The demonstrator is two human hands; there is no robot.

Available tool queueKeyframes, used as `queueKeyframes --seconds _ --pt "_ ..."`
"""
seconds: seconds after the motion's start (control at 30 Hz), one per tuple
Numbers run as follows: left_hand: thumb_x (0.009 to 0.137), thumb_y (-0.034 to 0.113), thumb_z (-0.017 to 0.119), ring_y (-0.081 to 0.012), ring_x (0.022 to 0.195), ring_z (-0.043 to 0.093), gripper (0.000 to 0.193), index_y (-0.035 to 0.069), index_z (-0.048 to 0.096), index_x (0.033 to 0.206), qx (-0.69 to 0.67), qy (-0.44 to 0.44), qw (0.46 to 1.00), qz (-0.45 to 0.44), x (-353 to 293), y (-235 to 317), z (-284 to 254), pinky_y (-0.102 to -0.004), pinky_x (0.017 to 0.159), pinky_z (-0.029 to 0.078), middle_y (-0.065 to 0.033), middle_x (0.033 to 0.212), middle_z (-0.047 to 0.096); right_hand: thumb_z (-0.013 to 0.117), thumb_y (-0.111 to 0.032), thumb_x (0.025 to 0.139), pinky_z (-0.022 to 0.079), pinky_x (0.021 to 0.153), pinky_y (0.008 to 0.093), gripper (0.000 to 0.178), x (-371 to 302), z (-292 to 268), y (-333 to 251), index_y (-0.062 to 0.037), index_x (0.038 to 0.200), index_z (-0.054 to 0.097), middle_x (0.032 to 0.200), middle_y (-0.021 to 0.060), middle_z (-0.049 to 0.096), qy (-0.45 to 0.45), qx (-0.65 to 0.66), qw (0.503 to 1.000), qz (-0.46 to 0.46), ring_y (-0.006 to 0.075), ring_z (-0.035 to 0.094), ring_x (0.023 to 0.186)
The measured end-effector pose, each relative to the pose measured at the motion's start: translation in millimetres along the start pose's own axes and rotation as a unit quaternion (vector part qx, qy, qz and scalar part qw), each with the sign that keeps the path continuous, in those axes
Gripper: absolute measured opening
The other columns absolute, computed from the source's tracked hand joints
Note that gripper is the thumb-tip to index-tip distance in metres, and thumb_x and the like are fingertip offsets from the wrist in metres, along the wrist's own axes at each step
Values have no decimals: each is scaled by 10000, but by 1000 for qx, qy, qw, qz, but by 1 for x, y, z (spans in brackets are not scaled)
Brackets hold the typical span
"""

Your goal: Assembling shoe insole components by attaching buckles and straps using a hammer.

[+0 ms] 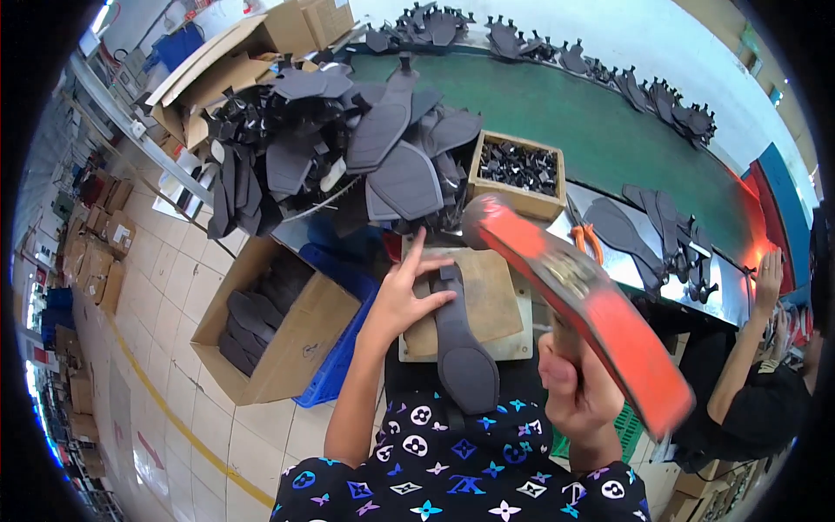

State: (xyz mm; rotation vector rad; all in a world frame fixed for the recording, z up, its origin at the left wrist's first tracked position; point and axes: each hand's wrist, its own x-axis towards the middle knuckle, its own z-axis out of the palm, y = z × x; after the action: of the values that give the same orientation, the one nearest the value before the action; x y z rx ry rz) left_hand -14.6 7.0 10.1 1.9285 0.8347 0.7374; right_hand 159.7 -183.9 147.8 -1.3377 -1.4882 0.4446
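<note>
A dark grey shoe sole (468,365) lies on a worn tan board (500,300), its wide end hanging past the near edge toward my lap. My left hand (402,297) steadies the sole's narrow end between thumb and a finger, the index finger stretched away. In my right hand (581,383) is the handle of a hammer with a large red-orange head (609,326), smeared by motion. It is raised above and to the right of the board. Whatever lies under my left fingertips is partly hidden.
Piled soles (404,183) stand behind the board, beside a wooden box (519,200) of small black parts. Orange-handled pliers (588,239) and loose soles (622,235) lie right. An open carton (300,348) is left; a co-worker's hand (767,278) is far right, near a green belt (565,113).
</note>
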Motion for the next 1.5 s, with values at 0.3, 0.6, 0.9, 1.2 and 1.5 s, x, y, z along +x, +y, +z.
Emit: queueKeyframes --seconds 0.3,0.6,0.9,1.2,1.5 --pt "795 410 766 -263 1472 315 1104 78 76 1589 107 -27 994 -10 -1 -9 0 -565 1206 25 -43 1399 593 630 -45 931 562 855 367 469 -3 22 32 58 1369 496 1161 227 674 -9 -86 996 -13 360 673 1074" --pt "901 350 655 -264 1265 547 406 94 688 1214 165 17 982 93 -32 3 -4 -478 1085 321 -124 1252 664 663 -13 887 525 595 381 390 5 -2 39 22 1268 586 859 167 648 3 -178 983 -34 306 641 665" --pt "982 140 604 -184 799 606 252 -81 609 860 -297 -194 935 -2 -92 127 -3 -315 737 470 -100 800 557 699 -184 877 429 948 400 426 13 28 100 -56 1276 623 908 74 609 -234 -415 869 -130 259 611 879" --pt "1008 189 575 -205 972 688 279 -35 692 1126 -434 -357 827 2 -97 125 11 -321 871 503 -119 1045 734 739 -127 866 522 681 384 276 30 -13 50 115 979 670 918 197 660 -426 280 844 -168 335 637 795" --pt "1003 213 583 -240 728 613 284 -63 649 1022 -429 -390 813 50 -100 129 13 -342 671 456 -131 809 632 755 -58 822 395 488 348 226 30 -15 31 94 940 636 748 121 511 -455 268 821 -218 270 486 602"
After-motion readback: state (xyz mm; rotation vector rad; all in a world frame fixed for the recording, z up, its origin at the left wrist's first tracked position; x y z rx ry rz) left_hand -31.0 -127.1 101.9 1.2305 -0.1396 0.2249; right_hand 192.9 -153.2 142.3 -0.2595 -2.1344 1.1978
